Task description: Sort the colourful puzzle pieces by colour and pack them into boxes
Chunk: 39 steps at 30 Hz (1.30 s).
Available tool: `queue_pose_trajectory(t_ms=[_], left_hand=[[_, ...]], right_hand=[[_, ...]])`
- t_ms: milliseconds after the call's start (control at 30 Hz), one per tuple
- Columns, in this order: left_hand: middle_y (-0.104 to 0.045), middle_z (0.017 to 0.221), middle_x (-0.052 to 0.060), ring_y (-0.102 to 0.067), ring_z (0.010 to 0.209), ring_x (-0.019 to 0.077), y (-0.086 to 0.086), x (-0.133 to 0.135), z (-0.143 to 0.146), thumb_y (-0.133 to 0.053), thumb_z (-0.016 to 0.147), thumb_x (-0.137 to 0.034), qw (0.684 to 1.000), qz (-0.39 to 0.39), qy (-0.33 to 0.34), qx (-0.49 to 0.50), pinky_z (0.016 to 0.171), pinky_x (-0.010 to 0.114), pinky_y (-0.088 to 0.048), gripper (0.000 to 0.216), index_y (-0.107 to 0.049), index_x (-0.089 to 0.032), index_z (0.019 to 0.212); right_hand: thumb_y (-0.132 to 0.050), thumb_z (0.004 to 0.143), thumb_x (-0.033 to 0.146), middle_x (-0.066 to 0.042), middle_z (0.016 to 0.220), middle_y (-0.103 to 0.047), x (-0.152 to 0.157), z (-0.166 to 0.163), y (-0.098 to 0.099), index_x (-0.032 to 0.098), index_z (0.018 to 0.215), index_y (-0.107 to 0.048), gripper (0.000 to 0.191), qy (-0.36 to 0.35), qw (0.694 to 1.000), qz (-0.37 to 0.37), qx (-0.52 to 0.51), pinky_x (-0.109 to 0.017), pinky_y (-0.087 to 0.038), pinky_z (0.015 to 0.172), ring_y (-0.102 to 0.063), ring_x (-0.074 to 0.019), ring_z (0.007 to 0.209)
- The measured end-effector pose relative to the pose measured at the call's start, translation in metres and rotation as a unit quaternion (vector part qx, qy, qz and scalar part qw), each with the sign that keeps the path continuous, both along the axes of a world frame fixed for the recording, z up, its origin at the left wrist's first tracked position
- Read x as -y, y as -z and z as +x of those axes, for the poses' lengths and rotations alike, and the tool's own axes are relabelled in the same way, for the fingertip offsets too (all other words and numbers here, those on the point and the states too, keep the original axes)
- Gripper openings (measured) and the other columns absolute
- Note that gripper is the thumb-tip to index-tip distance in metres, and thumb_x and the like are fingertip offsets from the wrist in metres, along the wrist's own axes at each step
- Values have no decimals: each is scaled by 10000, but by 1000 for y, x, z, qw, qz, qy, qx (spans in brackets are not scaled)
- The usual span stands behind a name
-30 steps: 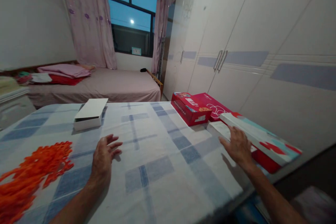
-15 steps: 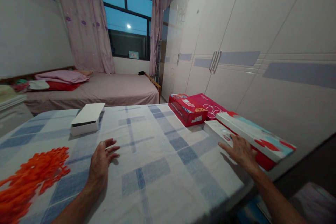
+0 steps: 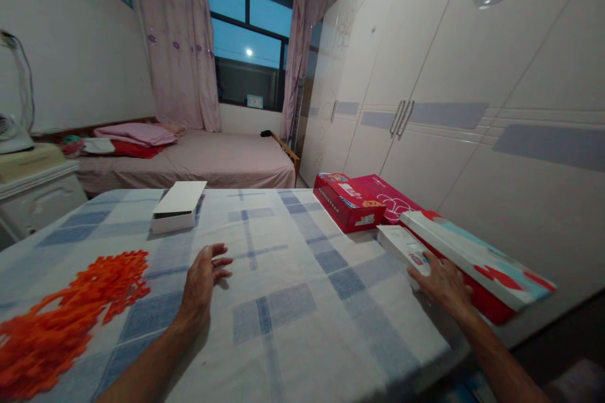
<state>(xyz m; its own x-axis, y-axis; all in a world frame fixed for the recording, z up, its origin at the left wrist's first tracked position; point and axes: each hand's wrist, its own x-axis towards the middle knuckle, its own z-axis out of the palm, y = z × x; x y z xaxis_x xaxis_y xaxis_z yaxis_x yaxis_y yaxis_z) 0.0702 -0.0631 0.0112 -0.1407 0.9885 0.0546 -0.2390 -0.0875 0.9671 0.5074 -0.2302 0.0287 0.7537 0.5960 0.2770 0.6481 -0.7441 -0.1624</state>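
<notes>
My right hand (image 3: pixel 444 283) is over the near end of a slim white box (image 3: pixel 399 242) with a small printed picture, its thumb at the near side and its fingers across the top. Close beside that box lies a long white, red and light-blue box (image 3: pixel 482 261). My left hand (image 3: pixel 205 277) rests on the cloth with its fingers apart and nothing in it. Beyond it stands a plain white box (image 3: pixel 179 204) with a dark gap under its lid. To its left spreads a heap of orange linked pieces (image 3: pixel 85 308).
A red box (image 3: pixel 350 204) and a flat magenta box (image 3: pixel 385 195) sit at the table's far right. The checked tablecloth (image 3: pixel 302 264) covers the table. A wardrobe (image 3: pixel 425 75) borders the right side; a bed (image 3: pixel 227 157) stands beyond the far edge.
My view has swung slightly left, so everything sits further right in the picture. My right thumb has come down against the slim white box's near side. The left hand stays open.
</notes>
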Motion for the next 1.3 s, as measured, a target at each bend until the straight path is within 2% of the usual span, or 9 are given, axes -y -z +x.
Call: queue_pose_trajectory(t_ms=[167,267,367,533,667,800,967,1133,1300], left_hand=[[-640,818,63,-591,590,150,-3,5,1,-546,688,-643,997,6,49,-55,491,267,-473,544,-636,-152,904],[-611,662,36,-541,482,120,-6,14,7,-605,694,-563,988,-9,141,-58,447,237,-435,436,-650,-152,831],[-621,632,58,-565,525,117,-10,28,18,-657,696,-437,971,-46,232,-22,510,220,-450,294,-659,-143,720],[-678,885,134,-644,743,175,-10,46,36,-639,736,-476,932,-100,346,45,690,287,-483,364,-688,-129,834],[-677,1046,146,-624,1004,247,-12,47,37,-527,795,-576,891,-94,384,224,899,374,-444,535,-635,-149,1099],[-679,1069,153,-631,1005,264,-24,45,21,-479,806,-609,884,-102,306,339,941,384,-447,652,-568,-99,1202],[-705,968,128,-681,835,250,-35,44,-22,-520,797,-573,912,-109,187,348,824,382,-530,616,-551,-118,1211],[-712,841,103,-688,717,223,-53,40,-81,-546,813,-444,950,-146,77,264,706,354,-569,469,-571,-111,1143],[-713,837,97,-688,679,220,-89,32,-144,-525,827,-426,965,-134,74,214,664,366,-578,430,-582,-126,1130]], right_hand=[[-428,731,585,-197,1210,-519,7,-43,-13,185,1304,-484,700,-24,999,-18,-15,-589,-417,818,-502,-397,1096],[-396,733,618,-203,1220,-518,3,-73,-14,177,1317,-464,735,-81,996,-20,-39,-591,-417,821,-487,-393,1130],[-393,732,612,-202,1226,-523,-14,-107,-17,163,1351,-418,765,-138,986,-30,-84,-574,-414,857,-488,-375,1151],[-487,694,547,-210,1268,-501,-53,-186,-34,122,1359,-398,794,-255,953,-16,-160,-517,-392,938,-460,-357,1194],[-547,663,497,-210,1290,-485,-70,-251,-48,80,1350,-410,815,-346,902,51,-252,-456,-319,1031,-421,-332,1232],[-610,639,523,-162,1301,-497,-81,-293,-60,131,1302,-484,780,-392,838,115,-362,-422,-297,1052,-429,-311,1232],[-504,740,583,-132,1282,-529,-94,-314,-72,172,1305,-484,699,-428,747,96,-499,-431,-401,937,-506,-278,1147],[-507,741,580,-137,1281,-527,-103,-310,-66,164,1295,-473,693,-403,726,96,-548,-387,-454,829,-509,-263,1121],[-520,729,573,-131,1278,-525,-105,-293,-48,164,1267,-482,677,-378,716,97,-579,-369,-449,820,-508,-253,1115]])
